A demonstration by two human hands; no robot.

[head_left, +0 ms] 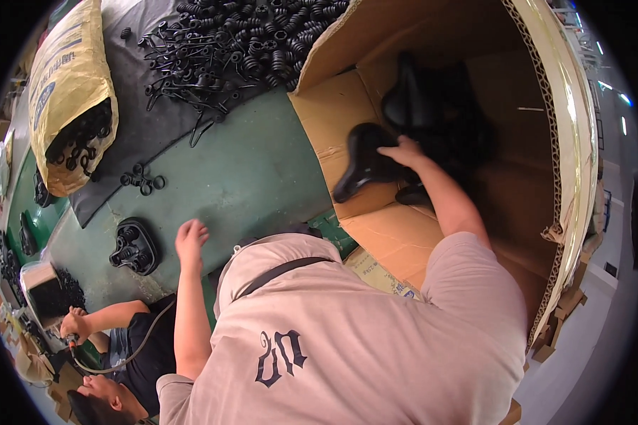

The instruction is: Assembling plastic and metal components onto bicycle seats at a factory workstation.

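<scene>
My right hand (405, 153) reaches into a large open cardboard box (333, 113) and grips the edge of a black bicycle saddle (367, 161). More black saddles (408, 99) lie deeper in the box, where shadow hides their outlines. Above the green table, my left hand (191, 236) is held with its fingers curled in, and nothing shows in them. Nearest to it on the table is another black saddle (135, 246), lying with its underside and springs up. Several small black rings (142, 179) sit in a cluster beyond that saddle.
Black coil springs and bent parts (241, 53) are heaped on a dark cloth at the back. A yellow sack (71, 92) spills black parts at the left. At lower left, a co-worker's hand (76, 324) holds a corded tool (72, 340) near a box of small black pieces.
</scene>
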